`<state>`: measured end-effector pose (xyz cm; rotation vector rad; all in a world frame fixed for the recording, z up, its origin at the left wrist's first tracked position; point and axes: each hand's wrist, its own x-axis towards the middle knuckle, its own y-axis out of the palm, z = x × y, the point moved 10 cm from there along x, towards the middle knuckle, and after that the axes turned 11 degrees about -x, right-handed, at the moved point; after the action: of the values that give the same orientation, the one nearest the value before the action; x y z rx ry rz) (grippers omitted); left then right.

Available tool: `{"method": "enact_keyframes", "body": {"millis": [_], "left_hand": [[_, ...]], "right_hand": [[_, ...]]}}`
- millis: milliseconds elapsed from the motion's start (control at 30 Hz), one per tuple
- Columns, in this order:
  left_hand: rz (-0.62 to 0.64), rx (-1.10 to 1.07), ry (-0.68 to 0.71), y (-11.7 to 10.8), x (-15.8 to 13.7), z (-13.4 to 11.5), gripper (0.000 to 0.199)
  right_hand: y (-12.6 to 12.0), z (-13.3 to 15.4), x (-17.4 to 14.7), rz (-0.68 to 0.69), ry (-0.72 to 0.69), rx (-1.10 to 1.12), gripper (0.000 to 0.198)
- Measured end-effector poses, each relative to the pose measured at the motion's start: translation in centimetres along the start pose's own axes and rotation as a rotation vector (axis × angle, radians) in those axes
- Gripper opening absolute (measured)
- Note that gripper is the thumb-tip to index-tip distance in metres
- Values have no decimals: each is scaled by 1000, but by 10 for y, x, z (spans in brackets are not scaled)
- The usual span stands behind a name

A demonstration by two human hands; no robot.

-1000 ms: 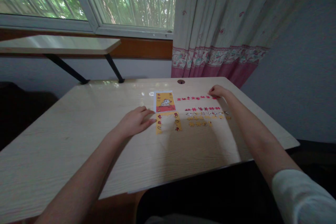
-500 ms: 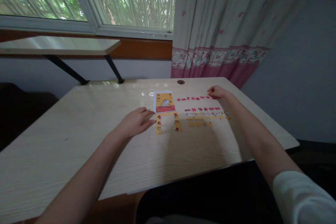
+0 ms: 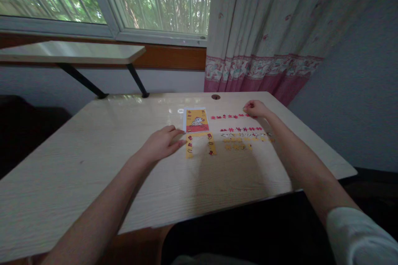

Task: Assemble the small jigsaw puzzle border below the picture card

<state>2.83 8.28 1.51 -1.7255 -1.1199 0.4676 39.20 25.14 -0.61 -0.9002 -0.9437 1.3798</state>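
Partly joined: yellow jigsaw border [image 3: 189,145], top and both sides, below picture card [image 3: 197,122]; centre unfilled | unplaced: jigsaw pieces [image 3: 244,135] in rows, rightward | left hand [image 3: 163,143]: spread, beside border | right hand [image 3: 255,108]: fingertips together near far red row [image 3: 235,116], pinched piece indiscernible

1 pic card [image 3: 197,121], 1 partial pzl [image 3: 210,143], 2 red pc rows [image 3: 235,117], 1 desk [image 3: 93,140].

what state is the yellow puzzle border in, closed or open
Open on the near side: the yellow puzzle border has a top strip and two side strips, but no bottom one.
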Motion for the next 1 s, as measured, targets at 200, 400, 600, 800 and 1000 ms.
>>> {"method": "enact_keyframes", "body": {"millis": [200,400,600,800,1000], "left_hand": [[-139,-525,-90,3,2,-12,33],[-187,-817,-192,25,1,-10,28],[-220,-910,-229,26,2,-9,25],[-248,-968,-248,19,1,-10,19],[-255,-985,-257,16,1,-11,16]], "right_hand": [[21,126,-70,67,-349,590,29],[73,198,-138,313,-332,987,36],[86,204,-155,301,-306,1071,36],[58,206,-164,52,-534,771,26],[23,218,-191,-357,-825,323,21]]}}
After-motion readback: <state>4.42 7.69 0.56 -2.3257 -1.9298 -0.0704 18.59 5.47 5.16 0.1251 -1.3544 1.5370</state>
